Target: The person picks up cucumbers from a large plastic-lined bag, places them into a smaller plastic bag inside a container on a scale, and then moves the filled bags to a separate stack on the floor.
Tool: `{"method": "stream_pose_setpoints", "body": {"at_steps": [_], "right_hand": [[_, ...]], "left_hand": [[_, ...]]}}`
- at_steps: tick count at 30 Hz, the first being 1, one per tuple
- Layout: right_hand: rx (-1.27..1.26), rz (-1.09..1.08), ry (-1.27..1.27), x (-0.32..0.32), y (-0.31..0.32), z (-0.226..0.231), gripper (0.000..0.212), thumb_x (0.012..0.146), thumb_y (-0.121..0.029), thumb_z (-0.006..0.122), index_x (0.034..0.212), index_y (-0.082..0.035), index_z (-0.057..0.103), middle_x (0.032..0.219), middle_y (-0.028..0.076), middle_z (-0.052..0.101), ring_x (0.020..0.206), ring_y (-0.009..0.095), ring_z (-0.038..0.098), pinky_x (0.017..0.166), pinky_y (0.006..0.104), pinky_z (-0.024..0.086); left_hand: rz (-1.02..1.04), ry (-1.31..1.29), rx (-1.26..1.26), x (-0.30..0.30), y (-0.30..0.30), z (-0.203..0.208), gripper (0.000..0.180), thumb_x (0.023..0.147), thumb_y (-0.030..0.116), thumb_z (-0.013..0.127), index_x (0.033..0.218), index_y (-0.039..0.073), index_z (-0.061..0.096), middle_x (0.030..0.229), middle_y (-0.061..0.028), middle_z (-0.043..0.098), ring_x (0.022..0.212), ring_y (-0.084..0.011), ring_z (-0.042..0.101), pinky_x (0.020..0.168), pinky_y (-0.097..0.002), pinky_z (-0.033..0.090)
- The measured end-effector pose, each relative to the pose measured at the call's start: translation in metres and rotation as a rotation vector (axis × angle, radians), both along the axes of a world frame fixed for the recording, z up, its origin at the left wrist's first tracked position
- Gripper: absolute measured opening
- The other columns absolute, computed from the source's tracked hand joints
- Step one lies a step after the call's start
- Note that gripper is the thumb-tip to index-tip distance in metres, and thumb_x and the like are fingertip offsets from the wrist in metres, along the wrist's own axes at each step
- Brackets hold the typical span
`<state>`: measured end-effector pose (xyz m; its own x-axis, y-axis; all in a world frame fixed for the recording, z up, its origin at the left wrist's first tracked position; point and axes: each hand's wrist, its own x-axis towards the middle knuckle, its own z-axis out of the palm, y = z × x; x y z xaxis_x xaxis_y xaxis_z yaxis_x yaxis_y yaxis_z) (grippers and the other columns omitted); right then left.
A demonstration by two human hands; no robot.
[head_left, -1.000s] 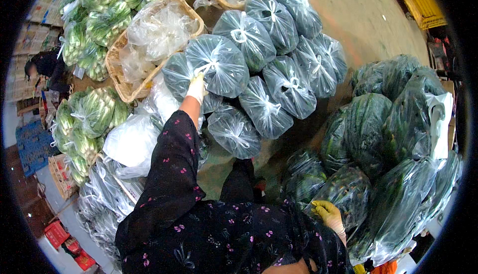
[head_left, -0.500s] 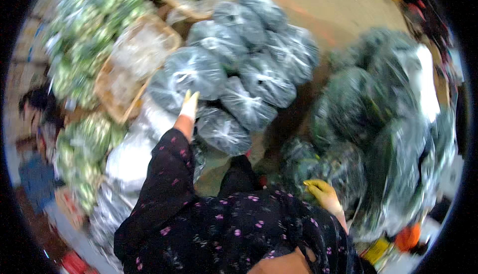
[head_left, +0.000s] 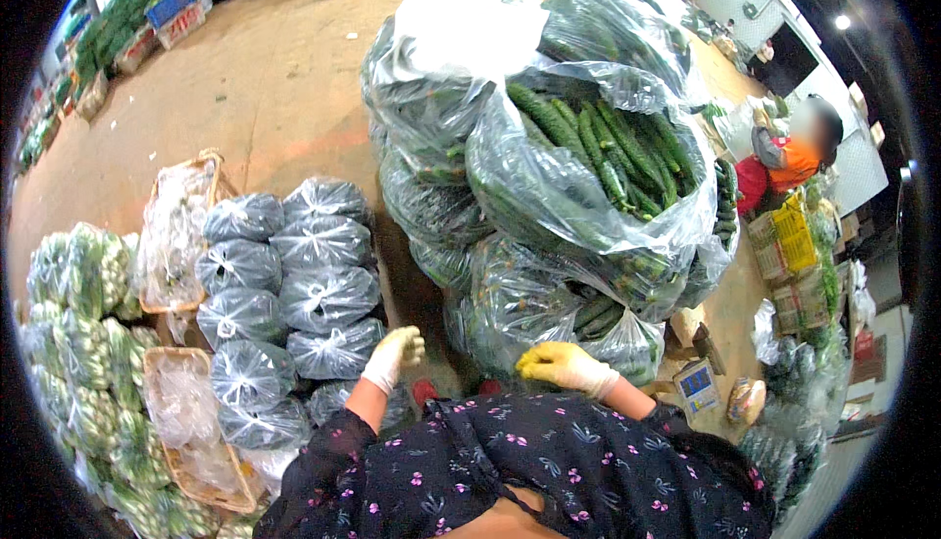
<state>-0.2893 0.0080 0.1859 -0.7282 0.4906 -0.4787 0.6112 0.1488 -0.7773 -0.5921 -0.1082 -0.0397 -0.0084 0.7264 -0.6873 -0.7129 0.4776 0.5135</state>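
Brown floor [head_left: 284,78]; left grip [head_left: 396,355] slack, beside knotted bags [head_left: 328,294]; right grip [head_left: 569,367] near cucumber bag [head_left: 520,294], hold unclear.

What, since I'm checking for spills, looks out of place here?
I see no spill. One large bag gapes open, exposing its cucumbers, unlike the tied bags on the left. A small white scrap also lies loose on the floor.

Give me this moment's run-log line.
left hand: near tied bags | right hand: before lower cucumber bag, contact unclear | held items: none visible
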Motion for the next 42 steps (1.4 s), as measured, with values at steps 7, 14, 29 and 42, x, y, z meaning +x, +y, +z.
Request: {"method": "stream_pose_setpoints", "body": {"at_steps": [7, 14, 29, 42], "right_hand": [[-0.205, -0.320, 0.090, 0.095, -0.006, 0.017, 0.025, 0.089, -0.025, 0.063, 0.097, -0.002, 0.071, 0.092, 0.007, 0.070, 0.086, 0.015, 0.064, 0.079, 0.0282, 0.050], [-0.034, -0.562, 0.109, 0.180, 0.008, 0.025, 0.024, 0.090, -0.025, 0.063, 0.095, -0.004, 0.072, 0.092, 0.008, 0.071, 0.087, 0.015, 0.064, 0.079, 0.0275, 0.049], [0.067, -0.769, 0.043, 0.158, 0.007, 0.046, 0.019, 0.087, -0.021, 0.066, 0.093, -0.003, 0.071, 0.092, 0.009, 0.069, 0.085, 0.016, 0.064, 0.077, 0.0280, 0.050], [0.236, -0.759, 0.067, 0.079, 0.035, 0.079, 0.017, 0.087, -0.017, 0.065, 0.094, -0.003, 0.070, 0.093, 0.009, 0.068, 0.088, 0.019, 0.063, 0.081, 0.0298, 0.049]], "left_hand": [[-0.107, 0.493, 0.348, -0.075, 0.162, 0.133, 0.015, 0.088, 0.024, 0.057, 0.077, 0.015, 0.053, 0.066, 0.0030, 0.049, 0.055, -0.0104, 0.047, 0.048, -0.0260, 0.041], [0.130, 1.176, 0.466, -0.046, 0.271, 0.257, 0.020, 0.090, 0.028, 0.057, 0.094, 0.008, 0.059, 0.074, 0.0013, 0.054, 0.066, -0.0104, 0.051, 0.056, -0.0251, 0.043], [-0.036, 2.297, 0.358, -0.104, 0.446, 0.332, 0.037, 0.079, 0.032, 0.056, 0.104, 0.006, 0.066, 0.106, -0.0217, 0.066, 0.102, -0.0377, 0.061, 0.087, -0.0424, 0.047], [-0.164, 2.023, 0.495, -0.123, 0.497, 0.250, 0.034, 0.086, 0.030, 0.056, 0.104, 0.003, 0.066, 0.101, -0.0187, 0.067, 0.094, -0.0341, 0.062, 0.084, -0.0411, 0.048]]}}
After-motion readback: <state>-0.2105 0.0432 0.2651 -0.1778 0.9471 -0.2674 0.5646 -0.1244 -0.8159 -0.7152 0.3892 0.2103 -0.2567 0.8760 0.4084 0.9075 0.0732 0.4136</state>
